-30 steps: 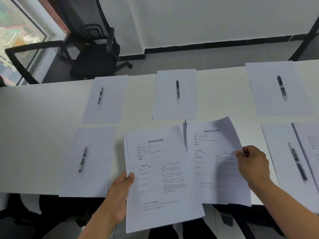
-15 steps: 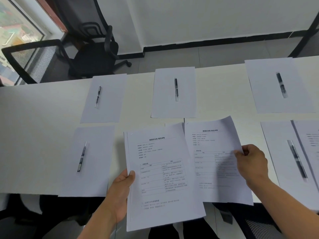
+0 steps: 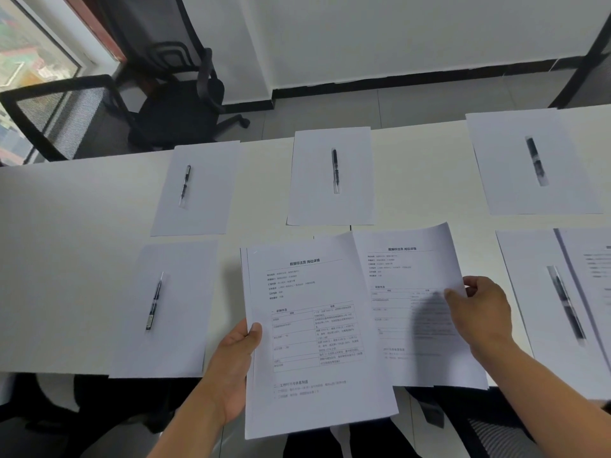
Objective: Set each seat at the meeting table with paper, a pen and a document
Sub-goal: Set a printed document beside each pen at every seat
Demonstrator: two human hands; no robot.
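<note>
My left hand (image 3: pixel 231 368) gripped the stack of printed documents (image 3: pixel 317 332) at its left edge, thumb curled over the top page and the other fingers hidden under the stack; my right hand (image 3: pixel 479 312) pinched a single document (image 3: pixel 410 292) near its right edge, thumb on the face and the fingers curled behind it; that sheet lay over the near middle of the white table (image 3: pixel 66 259), its left side tucked under the stack, its near edge overhanging the table's near edge. The stack also hung out past the near edge.

Left of the stack a blank sheet (image 3: pixel 168 309) carried a pen (image 3: pixel 154 300); bare table lay further left. On the far side three blank sheets each held a pen: far left (image 3: pixel 185 185), far middle (image 3: pixel 335 170), far right (image 3: pixel 536 160). At the near right another sheet (image 3: pixel 529 292) held a blurred pen (image 3: pixel 566 302), with a printed document (image 3: pixel 591 276) overlapping its right part.

Beyond the table's far edge stood two black office chairs (image 3: pixel 178 107) by a window (image 3: pixel 26 51), well apart from my hands.
</note>
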